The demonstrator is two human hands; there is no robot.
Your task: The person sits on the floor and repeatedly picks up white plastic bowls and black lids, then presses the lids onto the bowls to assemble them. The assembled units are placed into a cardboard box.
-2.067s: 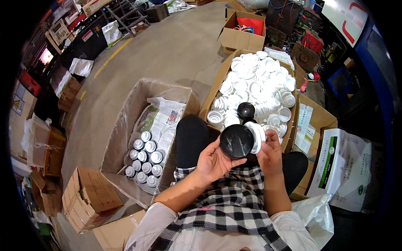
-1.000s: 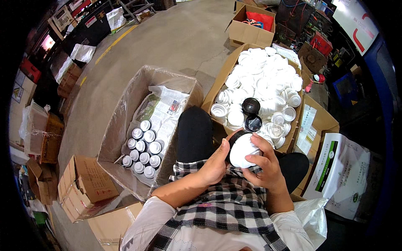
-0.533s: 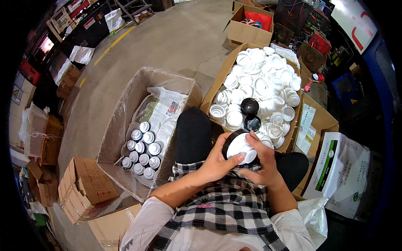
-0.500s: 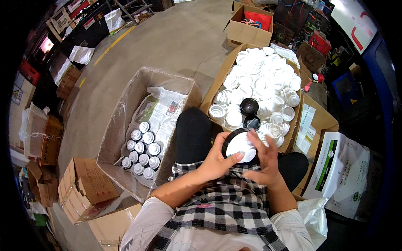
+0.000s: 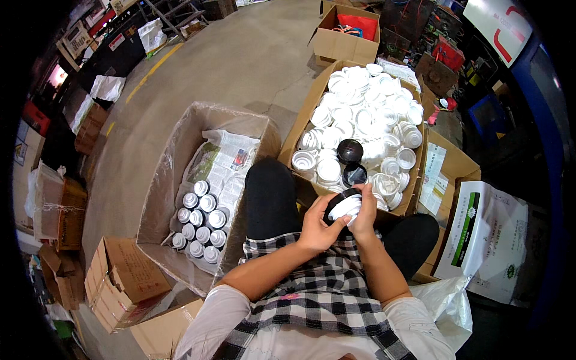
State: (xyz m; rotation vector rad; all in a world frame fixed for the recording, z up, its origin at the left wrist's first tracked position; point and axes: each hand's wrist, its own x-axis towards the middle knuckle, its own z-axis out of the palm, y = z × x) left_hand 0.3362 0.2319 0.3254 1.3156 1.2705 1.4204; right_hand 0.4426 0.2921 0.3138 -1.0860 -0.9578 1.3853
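Both hands hold a round piece above my lap: a white stepped plastic cap (image 5: 346,207) set against a black round shell (image 5: 334,201). My left hand (image 5: 320,227) closes on its left and near side. My right hand (image 5: 364,215) is closed round the right side, its fingers reaching the black rim. Just beyond lie a glossy black dome-shaped part (image 5: 350,151) and another black round part (image 5: 354,174), both resting on a heap of white stepped caps (image 5: 363,120). That heap fills a cardboard box (image 5: 292,147).
To the left, a plastic-lined carton (image 5: 157,192) holds several white-topped pieces (image 5: 204,203) standing on newspaper (image 5: 231,157). Brown cartons (image 5: 129,273) stand at the lower left. On the right are an open carton (image 5: 447,207) and a white printed box (image 5: 489,240). Another carton (image 5: 339,47) stands far ahead.
My right hand has come in from beside the piece, fingers apart, and closed on it. The piece is tilted more, showing less of its white face. The whole view has shifted slightly.
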